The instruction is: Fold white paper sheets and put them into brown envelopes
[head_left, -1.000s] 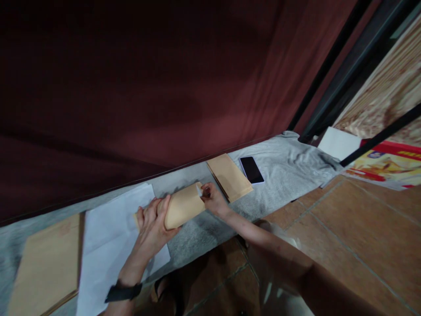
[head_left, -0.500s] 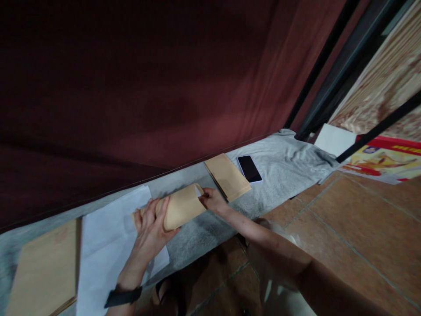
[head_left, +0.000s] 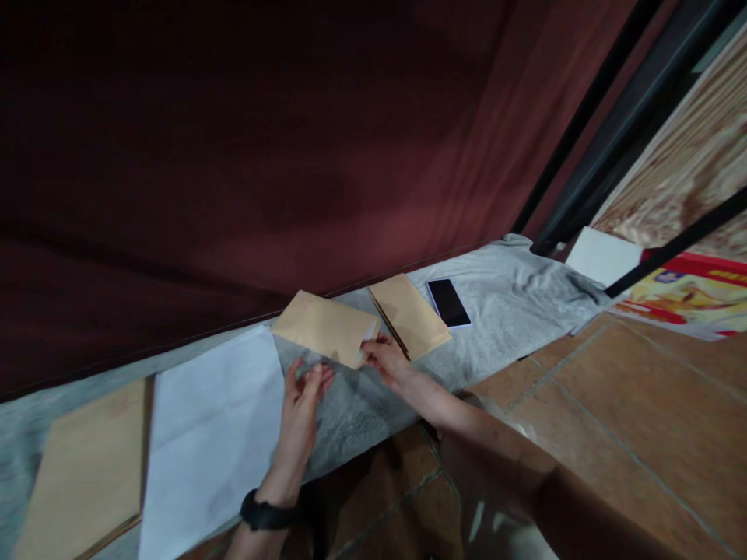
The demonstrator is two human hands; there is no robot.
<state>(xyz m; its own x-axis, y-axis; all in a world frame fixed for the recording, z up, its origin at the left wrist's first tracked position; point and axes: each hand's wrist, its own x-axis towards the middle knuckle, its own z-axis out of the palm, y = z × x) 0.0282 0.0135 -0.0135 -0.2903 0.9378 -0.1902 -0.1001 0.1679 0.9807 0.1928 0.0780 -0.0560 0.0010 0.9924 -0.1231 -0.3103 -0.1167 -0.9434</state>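
Grey cloth runs below a maroon curtain. On it, the right hand pinches the near corner of a brown envelope, white paper peeking from its open end; its long axis runs left-right, raised over the cloth. The left hand hovers open, holding nothing.

I can read no words anywhere: the yellow lettering on the red-and-yellow poster to my right is too blurred.

Black phone, white sheets, maroon curtain
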